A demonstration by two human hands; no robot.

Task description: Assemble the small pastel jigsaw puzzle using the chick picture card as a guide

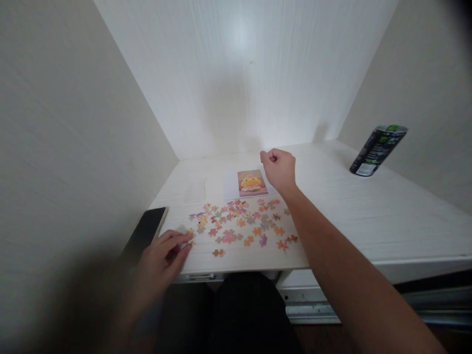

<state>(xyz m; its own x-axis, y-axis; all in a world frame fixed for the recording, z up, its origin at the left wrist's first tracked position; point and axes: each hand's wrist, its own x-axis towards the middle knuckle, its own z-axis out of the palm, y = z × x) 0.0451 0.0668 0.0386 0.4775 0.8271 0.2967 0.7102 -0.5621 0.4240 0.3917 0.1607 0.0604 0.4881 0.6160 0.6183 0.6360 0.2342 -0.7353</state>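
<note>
Left hand, fingers loose, touched light, thin puzzle pieces, best pinched by edges; right hand hovered clenched beyond them.

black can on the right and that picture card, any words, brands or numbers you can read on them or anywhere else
Black can: a green claw-shaped mark, no letters legible; the white panel near its base is too blurred to read.
Picture card: a yellow cartoon figure on pink, no text readable.
Puzzle pieces: colours only, no words.
Dark phone: blank screen, nothing written.
No word or number can be read anywhere.
</note>
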